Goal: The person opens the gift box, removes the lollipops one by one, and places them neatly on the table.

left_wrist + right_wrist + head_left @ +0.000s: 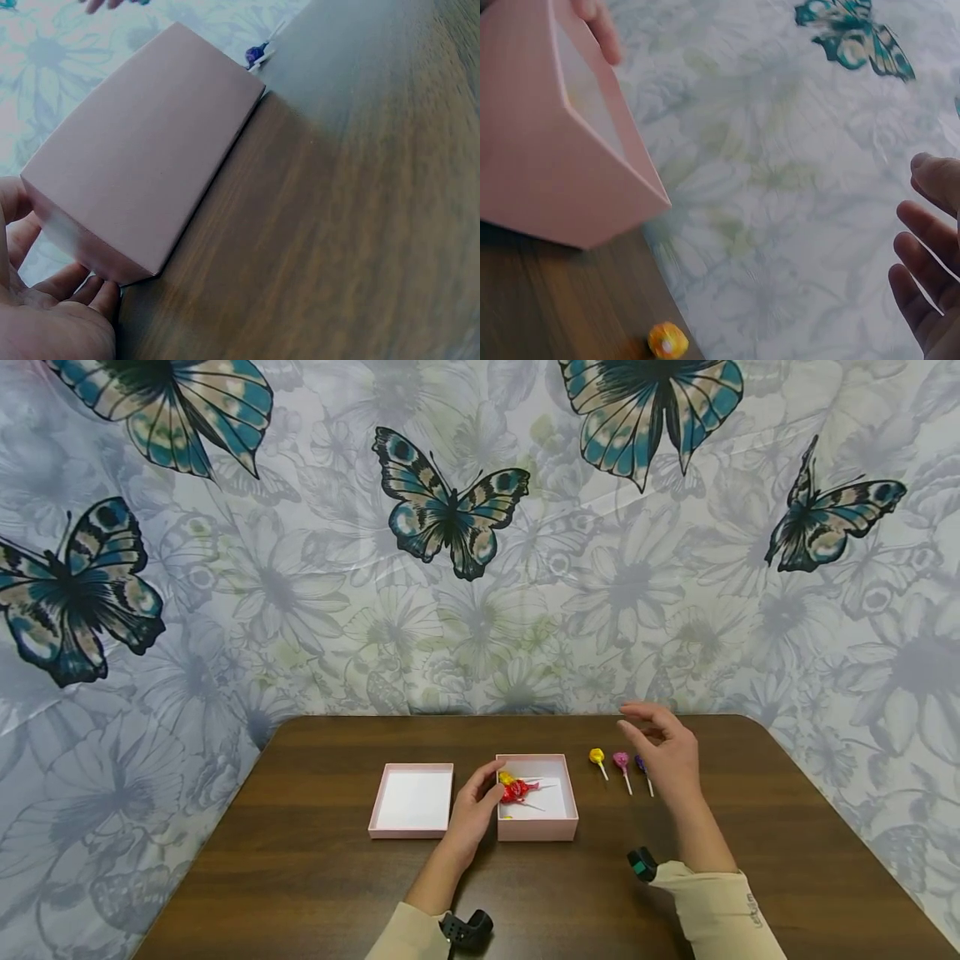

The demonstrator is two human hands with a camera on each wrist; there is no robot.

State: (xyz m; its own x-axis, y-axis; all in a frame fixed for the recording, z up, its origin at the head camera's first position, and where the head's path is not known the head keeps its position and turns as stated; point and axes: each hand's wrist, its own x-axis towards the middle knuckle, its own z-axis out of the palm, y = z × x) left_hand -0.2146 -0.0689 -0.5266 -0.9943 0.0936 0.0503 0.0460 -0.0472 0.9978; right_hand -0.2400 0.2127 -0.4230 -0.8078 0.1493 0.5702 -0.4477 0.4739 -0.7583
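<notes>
A pink open box (557, 828) stands near the middle of the dark wooden table (300, 877), holding a red lollipop (517, 790) and a yellow one (506, 777). The left hand (480, 802) rests against the box's left wall, fingers straight along it, gripping nothing. Just left lies the box's pink lid (412, 800). To the right lie yellow (597, 756), pink (620, 761) and purple (640, 764) lollipops in a row; the right hand (667, 752) hovers over them, fingers relaxed and empty.
</notes>
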